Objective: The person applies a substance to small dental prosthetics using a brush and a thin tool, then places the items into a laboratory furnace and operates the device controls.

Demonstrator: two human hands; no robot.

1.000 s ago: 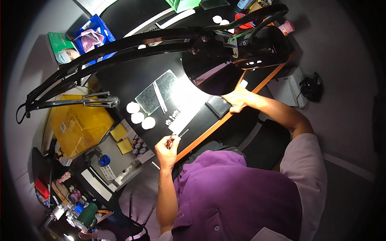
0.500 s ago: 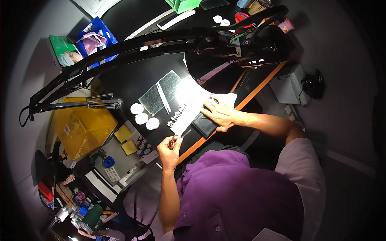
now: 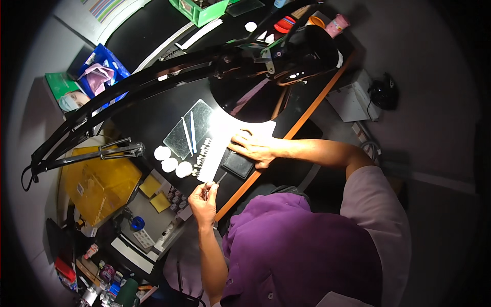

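Both hands flank the white card [image 3: 212, 153]: left hand [image 3: 203, 198] pinches a thin tool [image 3: 220, 178] aimed up-right toward it (nearer); right hand [image 3: 254, 147] lies flat, fingers spread.

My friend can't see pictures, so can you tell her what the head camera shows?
A person in a purple shirt sits at a dark desk under a bright lamp. The right hand presses on a white sheet, and the left hand pinches a thin tool. Three small white discs and a glass plate lie nearby.
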